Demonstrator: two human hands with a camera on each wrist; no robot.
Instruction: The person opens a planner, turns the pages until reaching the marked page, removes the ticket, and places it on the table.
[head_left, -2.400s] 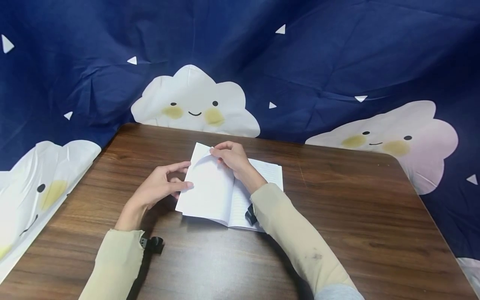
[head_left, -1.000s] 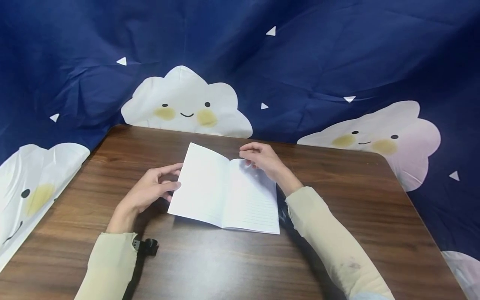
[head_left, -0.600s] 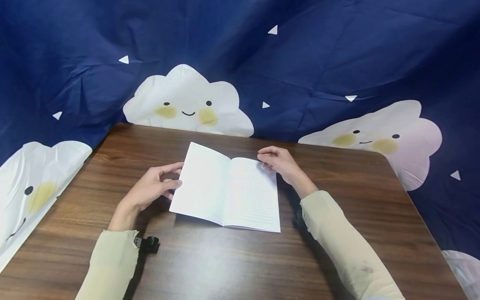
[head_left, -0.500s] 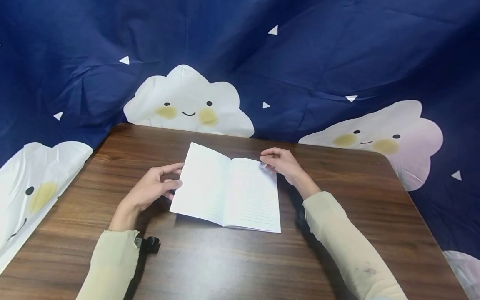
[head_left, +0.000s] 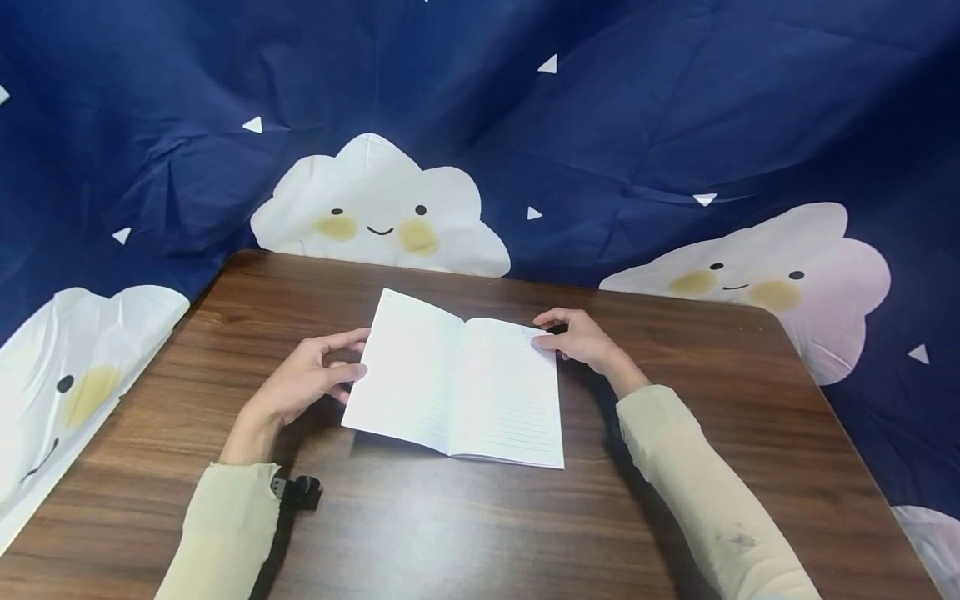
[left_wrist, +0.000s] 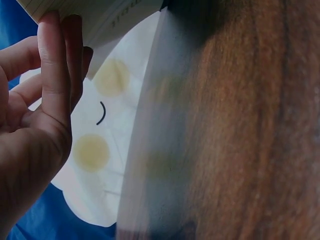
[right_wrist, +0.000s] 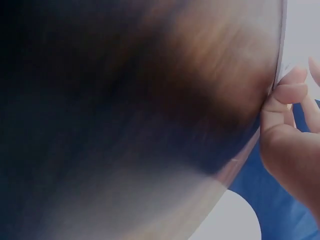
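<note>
At far left, a white cloud print [head_left: 90,358] on the blue backdrop [head_left: 600,100] borders the brown wooden table [head_left: 450,542]. The left sleeve [head_left: 228,525] carries a black device [head_left: 306,492] at its cuff. The left hand [head_left: 303,379] pinches the outer edge of the open notebook [head_left: 452,387], thumb above, fingers beneath. The notebook is located at mid-table; its left page [head_left: 397,375] tilts upward, and its right page [head_left: 506,400] is ruled. The right hand [head_left: 583,340] rests its thumb on the notebook's far right corner, fingers bent; whether it pinches paper cannot be determined. The right sleeve [head_left: 705,492] extends toward the near edge.
</note>
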